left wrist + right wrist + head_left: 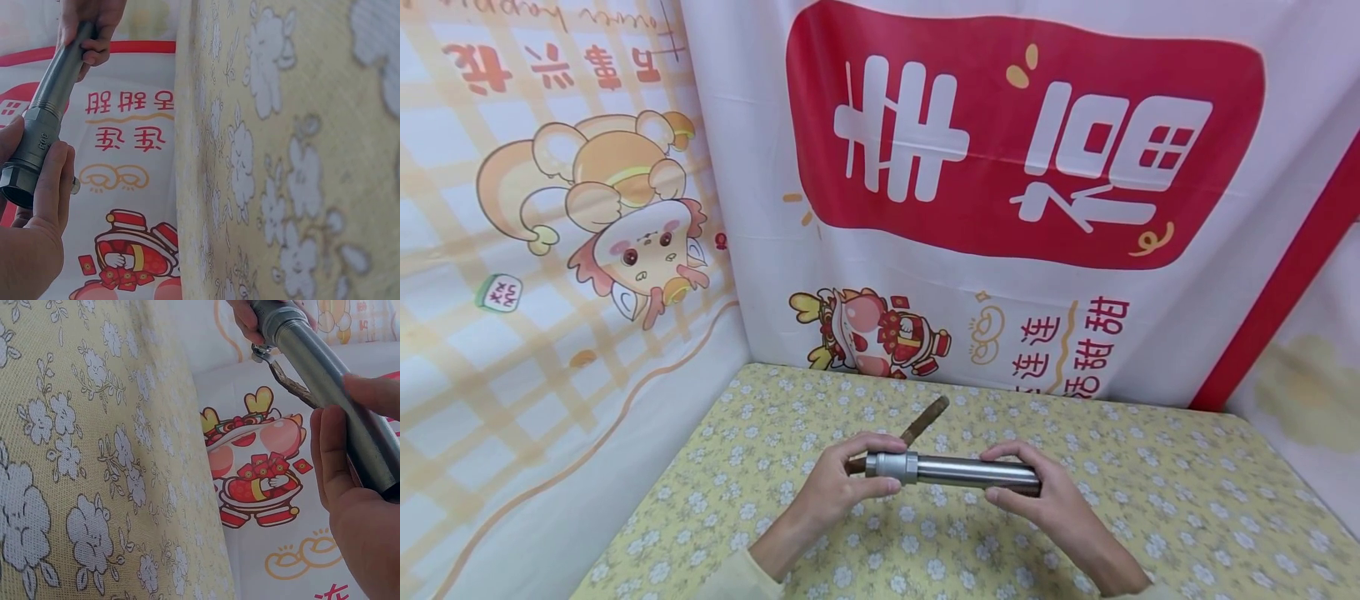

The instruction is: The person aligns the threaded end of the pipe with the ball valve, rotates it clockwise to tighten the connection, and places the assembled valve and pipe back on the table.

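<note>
A shiny metal pipe (955, 470) is held level above the table, joined at its left end to a steel valve-like fitting (891, 467) with hex flats. My left hand (835, 483) grips that fitting, thumb on the near side and fingers on the far side. The left wrist view shows the hex end of the fitting (19, 184) and its raised marking. A brown, worn-looking lever (927, 418) slants away behind the fitting; the left hand hides part of it. My right hand (1045, 492) holds the pipe's right end between thumb and fingers.
Below the hands lies a table with a yellow floral cloth (715, 500). A white hanging cloth with a red printed panel (985, 167) stands at the back. Another printed cloth (550, 333) hangs along the left side.
</note>
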`<act>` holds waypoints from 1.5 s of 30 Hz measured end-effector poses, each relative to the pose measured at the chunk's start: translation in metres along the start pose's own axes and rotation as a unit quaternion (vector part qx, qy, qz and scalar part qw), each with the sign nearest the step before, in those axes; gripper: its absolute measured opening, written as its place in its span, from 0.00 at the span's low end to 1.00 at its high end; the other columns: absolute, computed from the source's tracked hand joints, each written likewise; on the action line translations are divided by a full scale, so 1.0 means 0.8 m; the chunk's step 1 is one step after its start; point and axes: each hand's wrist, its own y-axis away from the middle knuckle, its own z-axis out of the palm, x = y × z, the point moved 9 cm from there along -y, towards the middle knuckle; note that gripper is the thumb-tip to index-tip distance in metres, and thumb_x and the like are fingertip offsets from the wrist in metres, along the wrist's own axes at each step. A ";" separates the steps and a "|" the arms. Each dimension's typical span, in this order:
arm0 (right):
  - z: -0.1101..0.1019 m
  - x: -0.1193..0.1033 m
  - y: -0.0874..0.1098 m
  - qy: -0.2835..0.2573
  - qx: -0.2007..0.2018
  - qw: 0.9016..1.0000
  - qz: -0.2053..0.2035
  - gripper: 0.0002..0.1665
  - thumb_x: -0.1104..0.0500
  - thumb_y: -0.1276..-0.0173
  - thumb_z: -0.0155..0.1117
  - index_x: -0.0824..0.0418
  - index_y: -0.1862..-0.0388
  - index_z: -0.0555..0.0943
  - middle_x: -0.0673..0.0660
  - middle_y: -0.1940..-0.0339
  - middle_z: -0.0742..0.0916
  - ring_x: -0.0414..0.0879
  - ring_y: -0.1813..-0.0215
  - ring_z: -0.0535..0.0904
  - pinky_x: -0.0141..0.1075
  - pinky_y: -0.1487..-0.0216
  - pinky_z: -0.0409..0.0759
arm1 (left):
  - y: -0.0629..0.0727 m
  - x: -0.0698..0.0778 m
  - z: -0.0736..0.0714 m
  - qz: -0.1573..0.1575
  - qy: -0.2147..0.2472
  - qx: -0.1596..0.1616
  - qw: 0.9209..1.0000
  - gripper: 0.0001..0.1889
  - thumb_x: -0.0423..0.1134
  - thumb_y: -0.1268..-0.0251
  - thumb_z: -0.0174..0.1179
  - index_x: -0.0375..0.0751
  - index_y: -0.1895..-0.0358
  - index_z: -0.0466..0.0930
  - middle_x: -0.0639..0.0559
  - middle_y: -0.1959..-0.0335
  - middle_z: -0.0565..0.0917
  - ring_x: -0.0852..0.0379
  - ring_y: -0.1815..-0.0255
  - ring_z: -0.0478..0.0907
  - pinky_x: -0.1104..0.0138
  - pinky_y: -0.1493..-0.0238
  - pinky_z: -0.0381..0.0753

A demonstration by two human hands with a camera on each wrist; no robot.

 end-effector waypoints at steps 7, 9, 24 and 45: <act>0.001 -0.003 0.001 0.006 -0.016 1.000 -0.013 0.32 0.56 0.29 0.79 0.63 0.31 0.76 0.70 0.33 0.80 0.53 0.46 0.84 0.43 0.52 0.87 | 0.001 0.000 0.000 -0.004 -0.003 0.001 1.000 0.23 0.39 0.34 0.77 0.46 0.36 0.88 0.49 0.30 0.84 0.48 0.38 0.78 0.54 0.39 0.76; 0.001 -0.004 0.002 0.007 -0.017 1.000 -0.017 0.32 0.56 0.28 0.79 0.62 0.31 0.77 0.70 0.34 0.80 0.53 0.47 0.84 0.43 0.52 0.87 | 0.001 0.000 0.000 -0.004 -0.002 0.000 1.000 0.23 0.39 0.33 0.77 0.44 0.35 0.88 0.49 0.30 0.84 0.48 0.39 0.78 0.55 0.40 0.76; -0.001 -0.002 0.001 0.002 -0.012 1.000 -0.011 0.33 0.54 0.27 0.78 0.65 0.29 0.76 0.68 0.34 0.81 0.54 0.45 0.84 0.45 0.49 0.88 | 0.001 -0.001 0.000 -0.005 0.007 0.000 1.000 0.22 0.39 0.33 0.77 0.47 0.36 0.89 0.47 0.30 0.84 0.47 0.42 0.79 0.54 0.42 0.79; -0.003 -0.002 0.001 0.008 0.002 1.000 -0.008 0.32 0.52 0.24 0.75 0.65 0.28 0.79 0.66 0.33 0.84 0.52 0.43 0.86 0.43 0.45 0.88 | 0.001 -0.001 0.000 -0.001 -0.003 -0.001 1.000 0.24 0.39 0.33 0.77 0.42 0.35 0.87 0.49 0.30 0.84 0.48 0.39 0.78 0.54 0.40 0.76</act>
